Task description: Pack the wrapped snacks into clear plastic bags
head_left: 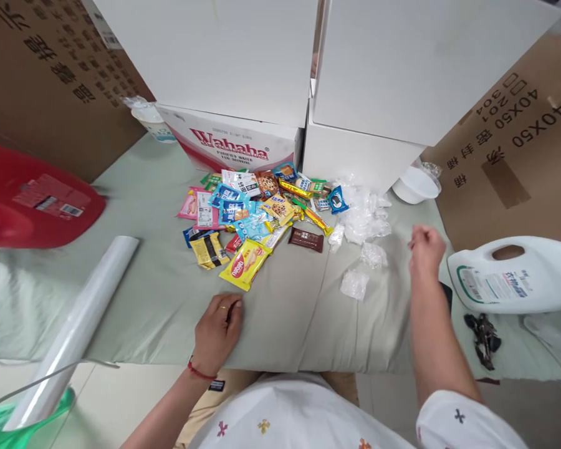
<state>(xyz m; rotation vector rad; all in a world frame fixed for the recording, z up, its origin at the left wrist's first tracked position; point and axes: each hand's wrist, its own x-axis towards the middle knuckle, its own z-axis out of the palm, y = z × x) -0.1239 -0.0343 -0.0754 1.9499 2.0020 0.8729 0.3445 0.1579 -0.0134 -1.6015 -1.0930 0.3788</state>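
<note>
Tight nook: cloth-covered desk (280, 330), white boxes (206, 50) walling off the back, brown cartons (509, 137) at both sides. L hand (218, 327): fingers curled narrow, thumb alongside, by the desk's near edge; can't tell if the palm hides anything. R hand (427, 251): bunched like a fist, bit blurred, on the R side; can't see what's inside, if anything. Just past the L fingers, apart from them, is a yellow pack (245, 265), near end of the snacks (234, 214). Those are heaped mid-desk at the foot of the Wahaha box (229, 142), prob. so both hands reach. Brown bar (305, 239) at the heap's R edge. Clear wraps (362, 215) lie btwn snacks & R hand, maybe to stop them mixing. Further out: bowl (412, 188) behind R hand, white jug (509, 277) beside R forearm, dark clump (484, 343) nearer the front. L side: roll (88, 305), red jug (23, 199); cup (156, 126) at back. White jug crowds R arm; boxes block reach past the snacks.
</note>
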